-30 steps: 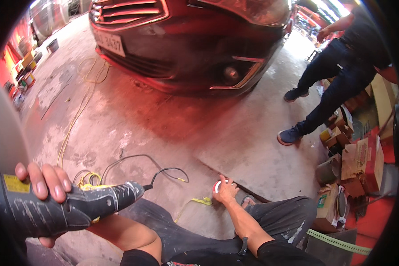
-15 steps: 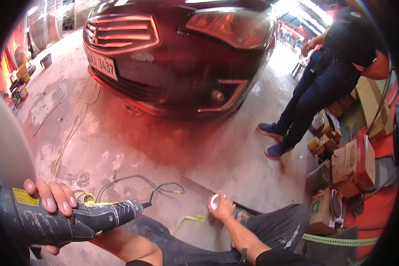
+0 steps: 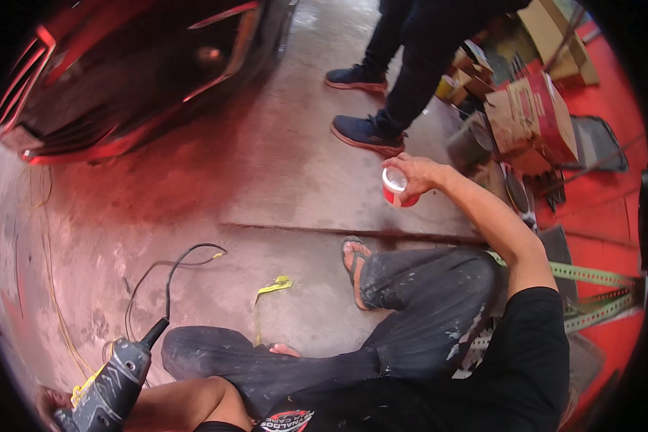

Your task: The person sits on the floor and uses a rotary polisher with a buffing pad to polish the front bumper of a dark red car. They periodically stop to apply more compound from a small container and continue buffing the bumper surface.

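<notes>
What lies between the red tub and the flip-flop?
In the head view, only concrete floor crossed by a dark seam shows between the red tub in the right hand and the flip-flop.

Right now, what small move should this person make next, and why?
Perhaps draw the right grip and its red container slightly back from the other person's shoe: in this view the container appears close to that shoe, and the left grip is occupied with a power tool.
</notes>
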The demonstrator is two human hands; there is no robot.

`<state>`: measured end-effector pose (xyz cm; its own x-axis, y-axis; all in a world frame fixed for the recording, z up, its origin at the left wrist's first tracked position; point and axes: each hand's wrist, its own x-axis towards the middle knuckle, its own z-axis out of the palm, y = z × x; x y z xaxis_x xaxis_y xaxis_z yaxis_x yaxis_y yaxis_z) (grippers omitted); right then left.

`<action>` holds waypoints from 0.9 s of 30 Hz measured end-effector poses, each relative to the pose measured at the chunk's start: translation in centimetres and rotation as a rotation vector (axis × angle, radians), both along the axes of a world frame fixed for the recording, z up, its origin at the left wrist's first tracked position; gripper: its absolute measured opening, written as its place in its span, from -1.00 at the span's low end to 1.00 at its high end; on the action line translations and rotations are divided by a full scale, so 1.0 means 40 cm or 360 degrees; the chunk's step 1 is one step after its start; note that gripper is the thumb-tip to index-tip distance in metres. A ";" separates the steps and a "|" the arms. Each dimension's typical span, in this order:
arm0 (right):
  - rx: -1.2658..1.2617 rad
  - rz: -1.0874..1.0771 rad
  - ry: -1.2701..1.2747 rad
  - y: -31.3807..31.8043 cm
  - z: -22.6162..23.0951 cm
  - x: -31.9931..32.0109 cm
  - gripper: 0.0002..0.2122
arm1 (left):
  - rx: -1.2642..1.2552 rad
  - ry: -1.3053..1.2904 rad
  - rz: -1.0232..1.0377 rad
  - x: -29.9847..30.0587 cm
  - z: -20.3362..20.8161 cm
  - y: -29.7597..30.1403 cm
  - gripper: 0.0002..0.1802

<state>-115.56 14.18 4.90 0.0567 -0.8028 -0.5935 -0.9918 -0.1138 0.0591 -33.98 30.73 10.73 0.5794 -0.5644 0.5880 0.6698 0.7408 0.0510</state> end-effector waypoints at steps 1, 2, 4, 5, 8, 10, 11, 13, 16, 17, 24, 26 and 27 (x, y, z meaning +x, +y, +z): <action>-0.0039 -0.0132 -0.0062 0.032 0.029 -0.060 0.09 | 0.0070 -0.0018 -0.0013 -0.054 -0.010 -0.014 -0.76; -0.0092 -0.0255 -0.0129 0.065 0.038 -0.111 0.08 | 0.0126 -0.0042 -0.0016 -0.100 -0.023 -0.018 -0.75; -0.0431 -0.0410 -0.0184 0.199 -0.021 -0.234 0.08 | 0.0215 -0.0053 -0.0051 -0.189 -0.050 -0.027 -0.73; -0.0589 -0.0474 -0.0214 0.265 -0.071 -0.281 0.08 | 0.0258 -0.0073 -0.0061 -0.232 -0.062 -0.020 -0.72; -0.0713 -0.0850 -0.0178 0.393 -0.204 -0.382 0.06 | 0.0357 -0.0122 -0.0081 -0.334 -0.091 -0.019 -0.68; -0.0784 -0.1012 -0.0057 0.420 -0.275 -0.400 0.05 | 0.0418 -0.0165 -0.0058 -0.378 -0.109 -0.001 -0.65; -0.0820 -0.1095 0.0013 0.431 -0.304 -0.412 0.05 | 0.0438 -0.0178 -0.0051 -0.402 -0.118 0.008 -0.64; -0.0921 -0.1197 0.0015 0.431 -0.363 -0.433 0.04 | 0.0475 -0.0202 -0.0045 -0.439 -0.130 0.019 -0.61; -0.1011 -0.1339 -0.0039 0.422 -0.425 -0.468 0.03 | 0.0493 -0.0229 -0.0060 -0.468 -0.134 0.005 -0.57; -0.1021 -0.1326 -0.0022 0.421 -0.440 -0.475 0.03 | 0.0501 -0.0244 -0.0066 -0.473 -0.129 -0.004 -0.55; -0.1220 -0.1105 0.0129 0.427 -0.461 -0.507 0.01 | 0.0472 -0.0316 -0.0204 -0.484 -0.097 -0.112 -0.45; -0.1358 -0.0936 0.0114 0.450 -0.444 -0.501 -0.12 | 0.0435 -0.0321 -0.0254 -0.478 -0.076 -0.145 -0.42; -0.1288 -0.0950 0.0070 0.455 -0.436 -0.498 -0.15 | 0.0414 -0.0328 -0.0275 -0.474 -0.065 -0.161 -0.40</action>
<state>-135.49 32.38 -12.52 -0.4951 -0.8556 0.1511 -0.8686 0.4915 -0.0633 -52.94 24.30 8.14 0.3468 -0.7895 0.5064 0.7401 0.5620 0.3694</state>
